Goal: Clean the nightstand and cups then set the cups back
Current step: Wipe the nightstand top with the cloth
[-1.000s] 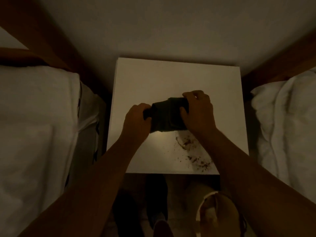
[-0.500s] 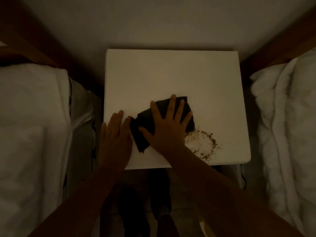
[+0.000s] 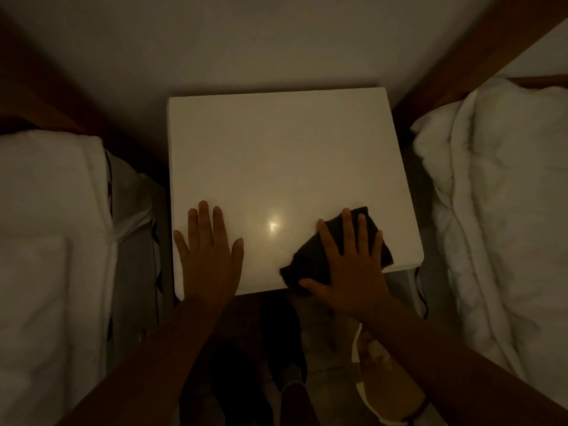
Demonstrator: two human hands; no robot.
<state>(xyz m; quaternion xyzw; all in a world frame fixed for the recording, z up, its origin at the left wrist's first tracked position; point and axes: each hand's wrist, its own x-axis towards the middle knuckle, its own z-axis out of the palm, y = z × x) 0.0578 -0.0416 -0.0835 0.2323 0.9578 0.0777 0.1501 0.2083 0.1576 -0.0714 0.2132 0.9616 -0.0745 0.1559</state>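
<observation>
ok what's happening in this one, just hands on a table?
A person is wiping a white nightstand that stands between two beds. The right hand presses a dark cloth flat at the front right corner of the top, the cloth hanging slightly over the front edge. The left hand lies flat and open near the front left corner. No cups are in view, and the visible top looks clean.

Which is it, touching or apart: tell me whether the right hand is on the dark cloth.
Touching. The head view shows the right hand spread flat on the dark cloth, fingers overlapping it, pressing it against the nightstand near its front right corner.
</observation>
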